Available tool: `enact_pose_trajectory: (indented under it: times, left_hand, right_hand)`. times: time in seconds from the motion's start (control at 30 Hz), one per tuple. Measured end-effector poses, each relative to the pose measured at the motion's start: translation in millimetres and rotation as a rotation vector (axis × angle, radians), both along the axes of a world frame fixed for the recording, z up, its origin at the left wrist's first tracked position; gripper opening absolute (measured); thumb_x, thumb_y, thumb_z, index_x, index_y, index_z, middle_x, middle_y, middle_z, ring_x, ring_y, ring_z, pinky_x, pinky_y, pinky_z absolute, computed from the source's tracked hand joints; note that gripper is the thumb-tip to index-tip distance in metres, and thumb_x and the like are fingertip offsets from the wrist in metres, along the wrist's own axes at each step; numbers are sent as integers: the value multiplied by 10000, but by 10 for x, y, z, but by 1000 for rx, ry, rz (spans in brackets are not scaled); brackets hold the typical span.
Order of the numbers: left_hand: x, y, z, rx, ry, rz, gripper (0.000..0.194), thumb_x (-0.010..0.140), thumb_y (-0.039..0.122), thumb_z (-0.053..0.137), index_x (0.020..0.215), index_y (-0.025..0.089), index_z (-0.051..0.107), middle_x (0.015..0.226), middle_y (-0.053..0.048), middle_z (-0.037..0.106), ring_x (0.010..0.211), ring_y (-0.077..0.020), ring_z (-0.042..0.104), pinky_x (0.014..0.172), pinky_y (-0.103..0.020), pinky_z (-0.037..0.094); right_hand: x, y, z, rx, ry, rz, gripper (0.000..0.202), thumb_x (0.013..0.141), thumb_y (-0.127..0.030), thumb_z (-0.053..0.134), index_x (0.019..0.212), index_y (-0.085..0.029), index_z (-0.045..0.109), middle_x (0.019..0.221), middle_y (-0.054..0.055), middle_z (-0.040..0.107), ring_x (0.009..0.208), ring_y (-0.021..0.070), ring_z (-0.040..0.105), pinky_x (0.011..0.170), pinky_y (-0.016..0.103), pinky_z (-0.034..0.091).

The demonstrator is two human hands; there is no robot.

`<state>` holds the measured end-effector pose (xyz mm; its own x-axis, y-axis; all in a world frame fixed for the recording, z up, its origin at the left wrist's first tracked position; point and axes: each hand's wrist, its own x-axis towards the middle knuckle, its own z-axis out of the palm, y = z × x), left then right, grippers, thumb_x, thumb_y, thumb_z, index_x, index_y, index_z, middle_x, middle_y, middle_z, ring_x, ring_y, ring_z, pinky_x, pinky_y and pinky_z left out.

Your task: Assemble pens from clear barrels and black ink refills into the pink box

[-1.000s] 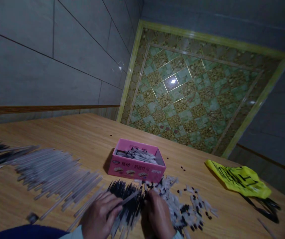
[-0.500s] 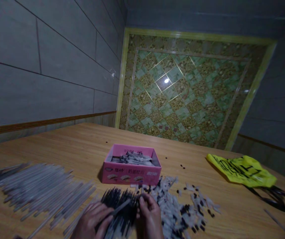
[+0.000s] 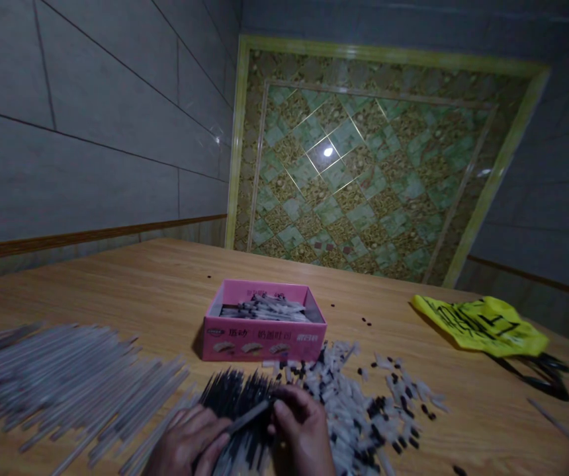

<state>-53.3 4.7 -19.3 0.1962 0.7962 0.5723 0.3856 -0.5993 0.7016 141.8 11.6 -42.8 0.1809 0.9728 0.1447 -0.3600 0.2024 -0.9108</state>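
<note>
A slim grey translucent tube (image 3: 251, 416) slants between my hands, low in the middle of the head view. My left hand (image 3: 188, 437) is closed round its lower left part. At its upper right end, the thumb and fingers of my right hand (image 3: 303, 423) pinch together; any small part between them is hidden. Beneath my hands lies a bundle of thin, black-tipped sticks (image 3: 232, 390). Right of it spreads a heap of small whitish translucent caps (image 3: 341, 403) mixed with black plugs (image 3: 376, 433). Many clear tubes (image 3: 71, 380) lie side by side at the left.
An open pink box (image 3: 263, 340) holding assembled-looking grey sticks (image 3: 269, 308) stands just beyond my hands. A yellow bag (image 3: 485, 324) with black straps lies at the right. One loose stick (image 3: 557, 423) rests near the right edge. The wooden table (image 3: 155, 277) meets tiled walls.
The tube's upper end now meets my right fingers; before, it was a little apart from them. The view has shifted slightly.
</note>
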Motion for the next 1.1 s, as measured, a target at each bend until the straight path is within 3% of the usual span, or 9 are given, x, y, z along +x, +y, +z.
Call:
enact_pose_trajectory:
  times: [0.17,0.37,0.67,0.8,1.0,1.1]
  left_hand:
    - [-3,-16,20,89,40,-6,181,746,228,617,856,316,729,675,-28,681,679,-205,600,712,-285,469]
    - [-21,-13,-1,262,298,52,206,802,219,542,935,279,687,697,-7,666,689,-174,613,643,-271,495]
    - [-33,-9,-26,307,408,100,198,806,225,536,936,270,678,715,-14,671,706,-175,625,632,-277,508]
    - [-43,-5,-30,302,445,101,201,806,224,533,941,268,676,725,-17,672,717,-177,626,643,-280,508]
    - [-58,2,-25,316,465,119,194,818,231,516,927,257,675,733,-22,675,712,-175,627,640,-278,507]
    - [-63,-3,-26,311,500,95,198,823,215,512,945,247,664,741,-18,672,716,-172,622,640,-284,505]
  right_hand:
    - [4,-49,112,-29,-95,-44,312,590,-369,774,794,-143,707,731,59,665,638,179,599,526,267,504]
    - [-12,-99,219,23,-228,-79,220,637,-341,720,748,-151,718,726,58,651,608,173,583,515,247,480]
    - [12,-97,199,67,-490,-85,135,735,-265,609,742,-161,693,694,34,601,626,165,538,553,240,423]
    - [8,-107,182,70,-583,-112,293,794,-351,546,582,-155,598,554,-7,502,580,145,479,529,229,367]
    - [-25,-125,144,82,-464,-78,257,731,-324,620,921,-151,625,803,47,622,742,187,548,672,261,431]
    - [-24,-113,109,50,-518,-76,188,752,-337,590,700,-156,594,641,-1,540,641,156,495,581,231,390]
